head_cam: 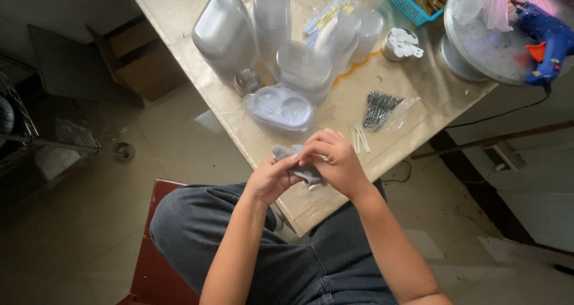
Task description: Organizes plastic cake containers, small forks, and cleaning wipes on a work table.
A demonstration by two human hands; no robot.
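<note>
While the table's crammed with plastic stuff, both hands are busy on one small grey packet [302, 168] at the near edge.

The left hand [270, 178] props it from below with the thumb on top, and the right hand [336, 159] curls over it, fingertips [309, 156] pinching the upper end, probably so it stays steady. A clear bag of dark cutlery [381, 109] and some white sticks [360, 139] sit just beyond, with stacked clear lids and containers [270, 48] further back on the table [179, 6].
</note>
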